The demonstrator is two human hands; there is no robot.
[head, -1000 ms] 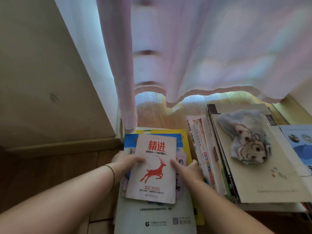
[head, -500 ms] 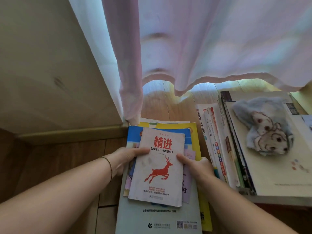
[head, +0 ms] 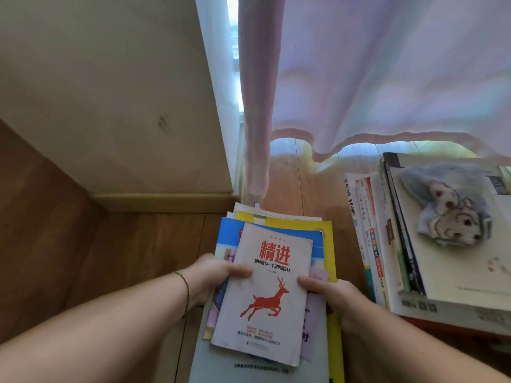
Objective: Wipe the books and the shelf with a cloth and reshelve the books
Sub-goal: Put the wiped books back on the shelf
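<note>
I see both of my hands on a stack of books on the wooden floor. The top one, the white book (head: 265, 291), is a thin paperback with a matt cover that looks a little worn, a red deer drawn in the middle and large red characters above it. My left hand (head: 213, 277) holds the left edge of the small pile, thumb lying flat on the white cover and the other fingers curled under, out of my sight. A thin cord bracelet (head: 184, 288) goes around that wrist. My right hand (head: 329, 291) grips the right edge in the same way, thumb on top, fingers below. Both forearms come in from the bottom corners, bare.

Under the white book are a blue book (head: 229, 233) and a yellow book (head: 326, 236) with glossy covers, and below my hands a larger pale workbook (head: 249, 366) lies flat.

To the right of my right hand, well apart from it, there is a second stack (head: 387, 244) of bigger books, spines toward me. On its top cover lies the cloth (head: 453, 208), soft and fluffy, crumpled, grey-blue with printed puppy faces.

Beyond my hands a sheer pink curtain (head: 359, 78) hangs almost to the floor, and beyond my left hand stands a smooth beige panel (head: 110, 92).
</note>
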